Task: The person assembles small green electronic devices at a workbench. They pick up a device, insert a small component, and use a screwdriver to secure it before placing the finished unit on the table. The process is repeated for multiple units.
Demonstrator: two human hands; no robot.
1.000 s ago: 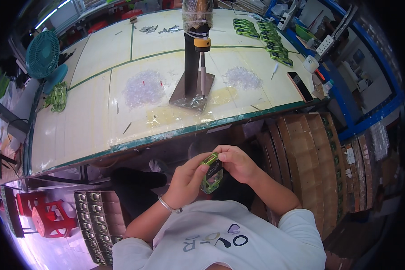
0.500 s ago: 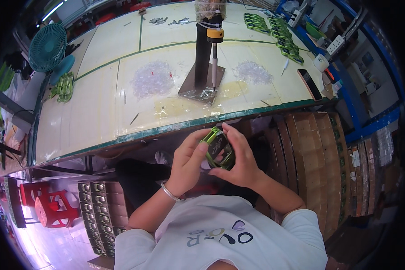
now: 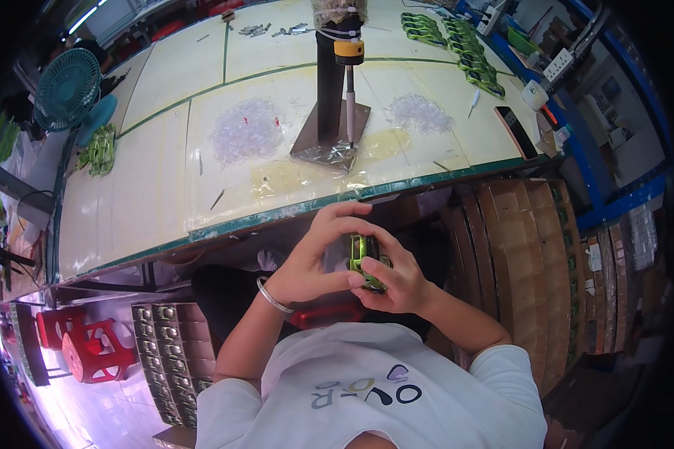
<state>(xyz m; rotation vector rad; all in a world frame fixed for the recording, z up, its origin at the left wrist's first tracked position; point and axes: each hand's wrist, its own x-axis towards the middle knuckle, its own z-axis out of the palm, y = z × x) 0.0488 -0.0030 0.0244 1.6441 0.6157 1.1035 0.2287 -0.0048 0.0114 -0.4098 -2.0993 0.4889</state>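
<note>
Nearest, a white shirt (image 3: 367, 389) at the lower edge, forearms rising from it. Above the lap, below the table edge, a small green-and-black part (image 3: 365, 258) gripped between both hands. Left hand (image 3: 314, 258), bangle (image 3: 271, 295) on the wrist, curled round the part's left side, fingers arched over its top. Right hand (image 3: 397, 277) closed on the part's right and lower side, thumb pressed on its face. To the lower left, red stools (image 3: 82, 348) and a rack of trays (image 3: 165, 352) on the floor; to the right, stacked cardboard (image 3: 532, 247). Beyond, a pale table (image 3: 150, 187) with a green edge. On it, a dark stand (image 3: 331, 97) on a metal base, two heaps of clear bits (image 3: 246, 129), a phone (image 3: 515, 132) near the right rim. Farther off, rows of green parts (image 3: 464, 45) at the far right, another green pile (image 3: 101, 150) at the left by a teal fan (image 3: 69, 86).
</note>
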